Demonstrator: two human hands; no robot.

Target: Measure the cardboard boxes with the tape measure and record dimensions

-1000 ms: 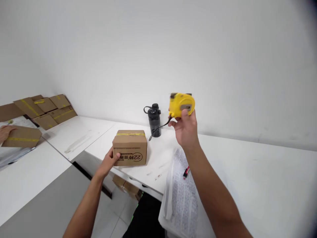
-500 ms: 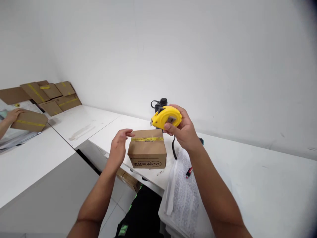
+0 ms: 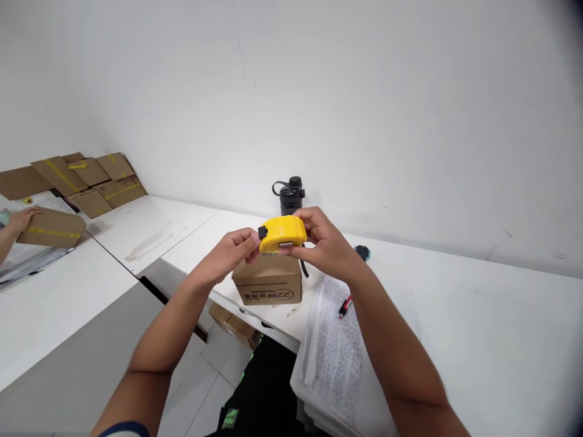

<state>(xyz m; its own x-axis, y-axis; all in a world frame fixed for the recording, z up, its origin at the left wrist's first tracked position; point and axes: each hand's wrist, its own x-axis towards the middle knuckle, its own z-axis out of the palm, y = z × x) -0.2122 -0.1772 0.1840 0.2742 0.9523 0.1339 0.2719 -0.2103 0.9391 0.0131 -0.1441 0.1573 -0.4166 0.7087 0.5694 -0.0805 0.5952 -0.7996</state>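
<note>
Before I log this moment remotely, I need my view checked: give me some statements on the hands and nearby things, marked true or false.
1. The right hand holds a yellow plastic tape measure. True.
2. The left hand is well away from the tape measure. False: its fingertips are at the end with the black tab.
3. A black cylindrical bottle stands behind the brown cardboard box. True.
4. The slim red-and-black pen lies on the box. False: it lies on speckled pale paper.
</note>
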